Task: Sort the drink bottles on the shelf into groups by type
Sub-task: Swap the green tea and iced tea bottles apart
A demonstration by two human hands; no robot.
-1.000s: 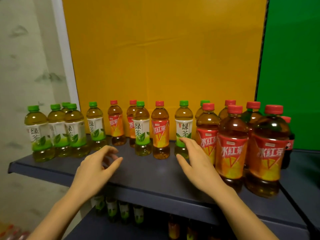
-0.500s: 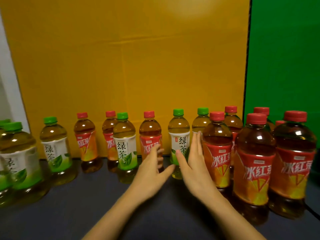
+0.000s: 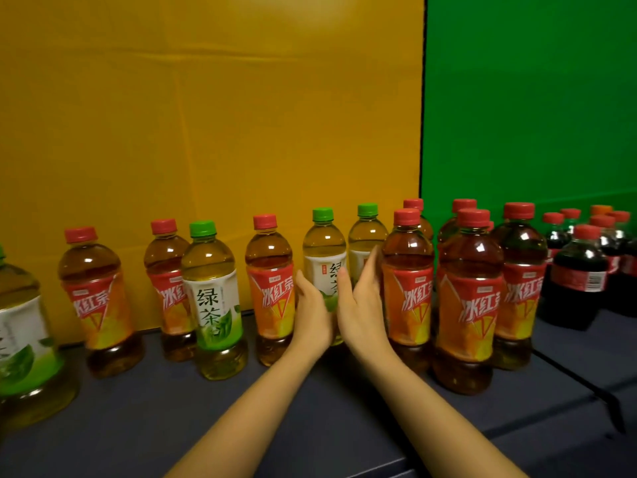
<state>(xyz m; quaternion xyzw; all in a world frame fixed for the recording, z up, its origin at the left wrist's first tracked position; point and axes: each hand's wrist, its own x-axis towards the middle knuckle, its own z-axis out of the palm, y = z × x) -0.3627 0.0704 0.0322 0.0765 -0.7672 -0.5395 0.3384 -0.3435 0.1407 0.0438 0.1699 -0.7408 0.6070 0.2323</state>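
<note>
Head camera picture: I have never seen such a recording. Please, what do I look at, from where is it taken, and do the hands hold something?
There is no machine here: a person works with two bare hands. The camera sits on the person's head and looks forward and down, so both forearms enter from below. On the dark grey shelf stand clear plastic bottles: pale green tea bottles with green caps, brown tea bottles with red caps and orange labels, and dark cola bottles with red caps at the far right. The two teas stand mixed. The left hand and the right hand flank one green-capped bottle with a white label. I cannot tell whether they grip it.
</note>
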